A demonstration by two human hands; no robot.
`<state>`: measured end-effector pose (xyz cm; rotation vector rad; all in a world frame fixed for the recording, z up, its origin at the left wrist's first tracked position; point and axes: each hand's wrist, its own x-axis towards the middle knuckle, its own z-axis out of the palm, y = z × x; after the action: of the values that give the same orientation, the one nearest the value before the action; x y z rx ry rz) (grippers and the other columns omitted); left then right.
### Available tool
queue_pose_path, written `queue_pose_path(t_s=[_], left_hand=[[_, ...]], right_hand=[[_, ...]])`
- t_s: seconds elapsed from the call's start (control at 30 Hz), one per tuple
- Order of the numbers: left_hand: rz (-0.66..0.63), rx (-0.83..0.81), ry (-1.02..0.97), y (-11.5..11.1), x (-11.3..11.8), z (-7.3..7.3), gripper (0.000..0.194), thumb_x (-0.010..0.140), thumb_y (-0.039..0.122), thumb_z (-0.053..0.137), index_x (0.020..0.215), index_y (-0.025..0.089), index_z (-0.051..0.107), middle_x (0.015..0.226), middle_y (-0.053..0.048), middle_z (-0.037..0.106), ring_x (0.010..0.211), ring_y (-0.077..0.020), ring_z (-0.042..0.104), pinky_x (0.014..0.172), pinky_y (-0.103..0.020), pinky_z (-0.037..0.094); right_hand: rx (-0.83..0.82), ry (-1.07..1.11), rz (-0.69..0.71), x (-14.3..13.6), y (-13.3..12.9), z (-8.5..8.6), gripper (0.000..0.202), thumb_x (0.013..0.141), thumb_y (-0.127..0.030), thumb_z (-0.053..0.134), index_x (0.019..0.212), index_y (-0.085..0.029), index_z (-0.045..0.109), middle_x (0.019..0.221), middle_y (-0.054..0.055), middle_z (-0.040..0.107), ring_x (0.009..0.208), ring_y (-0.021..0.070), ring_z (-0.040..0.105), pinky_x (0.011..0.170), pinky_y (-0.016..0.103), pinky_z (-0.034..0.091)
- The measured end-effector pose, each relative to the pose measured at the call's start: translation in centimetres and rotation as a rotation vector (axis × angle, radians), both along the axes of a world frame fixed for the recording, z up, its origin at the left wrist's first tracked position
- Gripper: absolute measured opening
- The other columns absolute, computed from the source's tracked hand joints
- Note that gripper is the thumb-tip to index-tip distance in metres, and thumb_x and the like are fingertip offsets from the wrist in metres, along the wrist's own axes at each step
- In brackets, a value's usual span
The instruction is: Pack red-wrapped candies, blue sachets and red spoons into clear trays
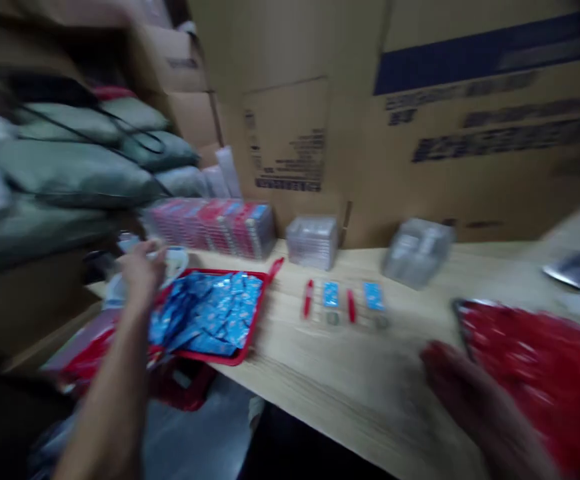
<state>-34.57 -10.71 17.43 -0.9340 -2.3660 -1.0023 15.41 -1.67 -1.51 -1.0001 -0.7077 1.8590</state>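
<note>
My left hand [143, 267] reaches out to the far left, over a white bowl [177, 259]; its fingers are blurred and I cannot see what they touch. Beside it, a red tray [255, 327] holds a pile of blue patterned packets [215, 307]. My right hand [457, 383] hovers low at the right, smeared by motion, close to a heap of shiny red pieces [530, 367] in a dark-edged tray. Between the hands lie two clear plastic cases [320, 303] [367, 303], each with a red stick-like piece, a blue packet and a small round item.
A row of filled clear cases [215, 227] lines the table's back, beside stacked clear cases [313, 241] and another clear stack [417, 252]. Large cardboard [360, 167] rises behind. Grey-green sacks [70, 167] are piled at left. A silvery item [575, 270] lies at right.
</note>
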Motion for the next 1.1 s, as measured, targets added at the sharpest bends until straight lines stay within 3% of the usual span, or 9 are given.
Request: queue_pose_path(t_s=[0.07, 0.13, 0.23, 0.33, 0.47, 0.63, 0.77, 0.9, 1.1], left_hand=[[-0.049, 0.012, -0.071, 1.1, 0.1, -0.7, 0.024, 0.089, 0.040, 0.052, 0.084, 0.018, 0.059, 0.086, 0.004, 0.066, 0.108, -0.0328, 0.062, 0.098, -0.068, 0.042], [-0.238, 0.076, -0.151, 2.5, 3.2, -3.2, 0.030, 0.088, 0.049, 0.050, 0.097, 0.024, 0.062, 0.085, 0.005, 0.068, 0.092, -0.0287, 0.067, 0.087, -0.062, 0.052], [-0.661, 0.043, -0.281, 3.7, 12.3, -7.7, 0.040, 0.082, 0.045, 0.057, 0.118, 0.028, 0.062, 0.107, -0.001, 0.071, 0.085, -0.0241, 0.068, 0.081, -0.050, 0.058], [-1.055, -0.063, -0.703, 4.6, 22.3, -11.2, 0.037, 0.086, 0.043, 0.060, 0.114, 0.021, 0.067, 0.105, -0.007, 0.072, 0.084, -0.0207, 0.069, 0.076, -0.036, 0.058], [-1.149, -0.090, -1.210, 6.2, 30.1, -13.6, 0.037, 0.080, 0.043, 0.071, 0.105, 0.016, 0.072, 0.088, -0.005, 0.074, 0.073, -0.0168, 0.069, 0.070, -0.028, 0.056], [-1.077, -0.013, -1.502, 7.2, 31.4, -14.7, 0.027, 0.069, 0.033, 0.083, 0.085, 0.012, 0.076, 0.081, -0.005, 0.075, 0.073, -0.0126, 0.067, 0.071, -0.021, 0.053], [-0.997, -0.012, -1.746, 7.3, 30.8, -14.6, 0.030, 0.066, 0.024, 0.087, 0.091, 0.012, 0.076, 0.085, -0.006, 0.076, 0.072, -0.0111, 0.068, 0.070, -0.019, 0.055], [-0.933, 0.010, -1.907, 7.2, 30.0, -14.4, 0.027, 0.068, 0.009, 0.084, 0.093, 0.011, 0.076, 0.084, -0.007, 0.076, 0.075, -0.0108, 0.070, 0.075, -0.017, 0.056], [-0.996, 0.003, -1.963, 6.9, 29.4, -14.5, 0.034, 0.071, 0.003, 0.079, 0.103, 0.012, 0.075, 0.094, -0.008, 0.077, 0.081, -0.0112, 0.072, 0.083, -0.018, 0.056]], right_hand=[[-0.087, 0.068, -0.006, -1.2, -0.5, 1.7, 0.043, 0.056, -0.041, 0.091, 0.085, -0.022, 0.065, 0.072, 0.000, 0.061, 0.049, 0.0077, 0.048, 0.040, 0.019, 0.035], [-0.067, 0.124, 0.048, -2.6, -0.3, 3.0, 0.042, 0.058, -0.041, 0.089, 0.080, -0.020, 0.060, 0.066, -0.003, 0.056, 0.047, 0.0064, 0.043, 0.040, 0.018, 0.029], [0.001, 0.111, 0.096, -4.2, 0.2, 3.7, 0.040, 0.063, -0.041, 0.084, 0.081, -0.020, 0.056, 0.066, -0.004, 0.054, 0.047, 0.0061, 0.039, 0.041, 0.019, 0.023], [0.110, 0.005, 0.085, -5.1, -0.3, 3.4, 0.038, 0.070, -0.047, 0.077, 0.082, -0.020, 0.053, 0.066, -0.005, 0.051, 0.047, 0.0060, 0.036, 0.042, 0.020, 0.021], [0.435, -0.341, -0.073, -5.8, -1.0, 2.3, 0.028, 0.078, -0.042, 0.069, 0.083, -0.022, 0.051, 0.068, -0.004, 0.053, 0.056, 0.0107, 0.049, 0.050, 0.023, 0.037], [0.674, -0.680, -0.108, -5.7, -1.6, 1.9, 0.014, 0.082, -0.027, 0.059, 0.094, -0.023, 0.052, 0.082, 0.001, 0.065, 0.071, 0.0163, 0.061, 0.066, 0.030, 0.047], [0.685, -0.579, -0.068, -5.2, -1.4, 1.9, 0.016, 0.085, -0.024, 0.054, 0.102, -0.023, 0.054, 0.084, 0.001, 0.064, 0.074, 0.0163, 0.061, 0.068, 0.030, 0.048], [0.637, -0.527, -0.101, -4.4, -1.0, 1.9, 0.024, 0.084, -0.029, 0.055, 0.107, -0.023, 0.054, 0.073, -0.003, 0.056, 0.059, 0.0131, 0.050, 0.056, 0.026, 0.040], [0.591, -0.513, -0.037, -3.8, -2.1, 2.3, 0.023, 0.083, -0.030, 0.055, 0.104, -0.021, 0.056, 0.068, -0.005, 0.051, 0.057, 0.0113, 0.043, 0.051, 0.023, 0.032]])
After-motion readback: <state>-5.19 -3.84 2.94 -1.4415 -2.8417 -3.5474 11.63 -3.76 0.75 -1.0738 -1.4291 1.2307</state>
